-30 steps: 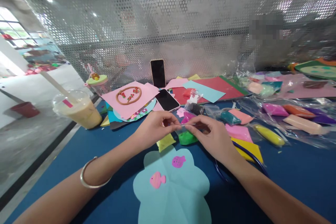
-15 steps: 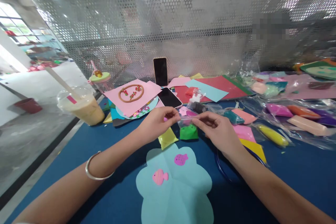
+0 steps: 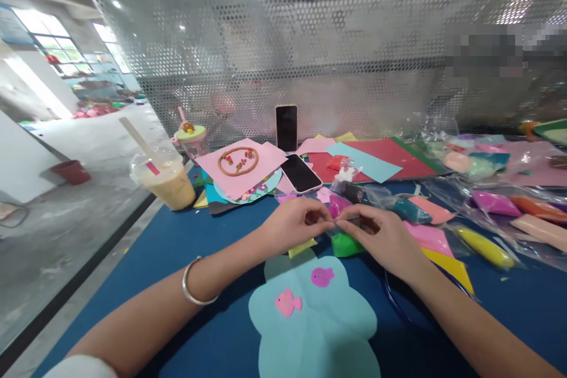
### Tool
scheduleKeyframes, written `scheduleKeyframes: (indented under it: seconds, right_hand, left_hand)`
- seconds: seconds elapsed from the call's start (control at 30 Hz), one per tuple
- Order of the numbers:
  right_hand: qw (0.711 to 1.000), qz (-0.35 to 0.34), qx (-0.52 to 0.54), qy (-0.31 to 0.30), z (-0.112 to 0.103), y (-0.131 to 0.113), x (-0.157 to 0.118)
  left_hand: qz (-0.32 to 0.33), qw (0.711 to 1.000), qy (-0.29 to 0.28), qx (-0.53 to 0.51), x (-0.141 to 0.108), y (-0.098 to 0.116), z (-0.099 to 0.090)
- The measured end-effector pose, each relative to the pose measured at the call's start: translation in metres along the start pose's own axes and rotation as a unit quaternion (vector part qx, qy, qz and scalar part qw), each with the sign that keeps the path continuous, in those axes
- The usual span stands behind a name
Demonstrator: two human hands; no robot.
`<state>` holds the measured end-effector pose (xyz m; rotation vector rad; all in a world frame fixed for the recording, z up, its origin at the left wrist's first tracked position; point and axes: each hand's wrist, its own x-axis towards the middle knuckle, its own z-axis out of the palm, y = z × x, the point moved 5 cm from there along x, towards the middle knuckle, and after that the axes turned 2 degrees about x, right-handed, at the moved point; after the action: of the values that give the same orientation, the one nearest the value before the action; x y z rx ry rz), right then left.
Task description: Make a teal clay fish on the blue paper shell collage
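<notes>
Both forearms reach in from the near side, wrists lifted; the left hand (image 3: 302, 224) and right hand (image 3: 381, 235) meet fingertip to fingertip, thumbs and forefingers pinched together.

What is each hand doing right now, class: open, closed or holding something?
Left hand: closed, fingertips pinching the clear top of the green bag.
Right hand: closed, pinching the same bag, its fingertips beside the left's.
</notes>
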<state>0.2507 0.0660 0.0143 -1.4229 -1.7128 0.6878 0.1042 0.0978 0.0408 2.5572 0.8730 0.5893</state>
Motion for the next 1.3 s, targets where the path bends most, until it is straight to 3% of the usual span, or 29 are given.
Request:
scheduleKeyframes:
  seconds: [0.1,0.27,0.4,0.53,0.67,0.93,1.17,1.3]
  right_hand:
    - [1.0,0.012,-0.015,0.002,0.0,0.004,0.001]
    - [0.999,0.036,-0.024,-0.012,0.002,0.015,0.003]
    - [1.0,0.021,-0.008,-0.003,0.007,0.016,0.004]
    - [0.995,-0.02,-0.07,0.072,0.003,0.014,0.005]
    - [0.984,-0.013,-0.101,0.147,-0.012,0.018,0.014]
    - [0.962,0.039,-0.231,0.142,-0.029,0.03,0.084]
    - [0.91,0.185,-0.34,0.147,-0.015,0.055,0.12]
    - [0.897,0.181,-0.372,0.155,-0.003,0.047,0.12]
  left_hand:
    - [0.013,0.996,0.003,0.089,0.003,-0.017,-0.023]
    - [-0.026,0.971,0.009,0.237,-0.016,-0.071,-0.061]
    - [-0.059,0.945,0.007,0.323,-0.042,-0.098,-0.06]
    - [-0.099,0.92,0.014,0.38,-0.053,-0.11,-0.052]
    - [-0.126,0.904,0.0,0.409,-0.054,-0.119,-0.053]
    - [-0.171,0.891,-0.073,0.413,-0.045,-0.125,-0.07]
    - [-0.139,0.905,-0.091,0.391,-0.058,-0.104,-0.083]
    - [-0.118,0.906,-0.074,0.401,-0.075,-0.095,-0.085]
